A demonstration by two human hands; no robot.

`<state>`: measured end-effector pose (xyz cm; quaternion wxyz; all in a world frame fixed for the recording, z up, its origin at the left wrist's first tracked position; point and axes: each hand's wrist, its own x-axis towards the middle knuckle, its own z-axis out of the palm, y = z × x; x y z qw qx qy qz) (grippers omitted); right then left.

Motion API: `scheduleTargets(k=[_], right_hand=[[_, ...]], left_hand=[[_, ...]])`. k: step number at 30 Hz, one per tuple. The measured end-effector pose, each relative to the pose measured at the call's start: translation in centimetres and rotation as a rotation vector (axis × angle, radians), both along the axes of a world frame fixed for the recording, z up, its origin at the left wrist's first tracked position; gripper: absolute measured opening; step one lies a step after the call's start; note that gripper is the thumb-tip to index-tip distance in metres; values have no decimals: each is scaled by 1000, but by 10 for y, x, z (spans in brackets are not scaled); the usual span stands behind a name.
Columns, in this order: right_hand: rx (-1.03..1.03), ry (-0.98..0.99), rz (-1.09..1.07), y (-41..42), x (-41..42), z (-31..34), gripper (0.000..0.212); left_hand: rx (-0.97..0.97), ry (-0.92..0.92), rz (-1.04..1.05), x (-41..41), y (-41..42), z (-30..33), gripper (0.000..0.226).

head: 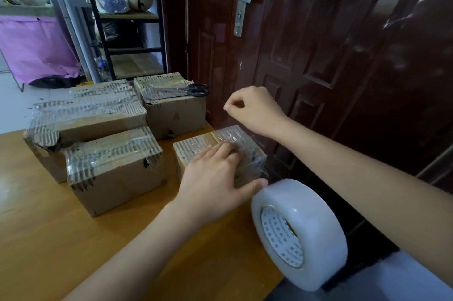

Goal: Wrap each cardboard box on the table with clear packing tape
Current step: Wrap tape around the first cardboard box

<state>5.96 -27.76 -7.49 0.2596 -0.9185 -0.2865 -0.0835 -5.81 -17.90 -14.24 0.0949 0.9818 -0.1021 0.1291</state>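
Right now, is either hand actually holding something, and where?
The left hand lies flat on the small box, pressing its taped top. The right hand pinches something between its fingertips, likely clear tape, too faint to confirm.

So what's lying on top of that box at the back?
A pair of black-handled scissors lies on the back box, over its taped top. What the box holds cannot be seen; it is closed.

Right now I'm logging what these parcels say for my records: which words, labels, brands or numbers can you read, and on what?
None can be read.
Tape roll: dark repeated print around its white core, too small and blurred to read.
Rear box: a small dark mark on its front, unreadable.
Other cardboard boxes: no print seen, only torn corrugation under clear tape.
Scissors: no marking visible.
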Motion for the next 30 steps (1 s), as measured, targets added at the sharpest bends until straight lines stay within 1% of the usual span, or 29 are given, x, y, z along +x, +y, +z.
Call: scheduleTargets(k=[2, 4, 5, 7, 8, 10, 12, 16, 18, 20, 22, 24, 26, 30], right_hand=[[28, 38, -36, -22, -20, -8, 16], [36, 66, -129, -42, -38, -14, 9], [16, 109, -174, -51, -45, -17, 13], [-61, 270, -222, -66, -55, -23, 23], [-77, 378, -219, -71, -58, -26, 25], [-75, 599, -191, -77, -63, -28, 23], [-73, 730, -171, -80, -65, -28, 18], [-47, 743, -176, -78, -63, -31, 7], [-34, 734, -196, -75, -61, -33, 6], [-42, 705, -205, -72, -59, -34, 10], [-57, 680, -215, -71, -59, -34, 8], [-56, 672, -219, -71, -59, -33, 4], [-57, 668, -214, -72, -60, -33, 4], [-2, 659, -177, -75, -63, -34, 7]], left_hand=[[-4, -10, 4, -1, 0, -1, 98], [-12, -29, 7, 0, -1, -2, 97], [-17, -37, 10, 0, -1, -2, 96], [-25, -35, 12, 0, -2, -3, 97], [-29, -34, 11, -1, -2, -3, 98], [-40, -41, 8, -2, -2, -2, 99], [-48, -49, 10, -2, -3, -2, 100], [-37, -55, 15, -3, -5, 0, 93], [-58, -38, 34, 0, -4, 2, 86], [-71, -30, 75, 6, -4, 6, 72], [-38, -37, 124, 13, -5, 11, 54], [1, -48, 163, 16, -8, 14, 43], [16, -71, 182, 18, -14, 14, 39], [51, -99, 209, 21, -20, 14, 43]])
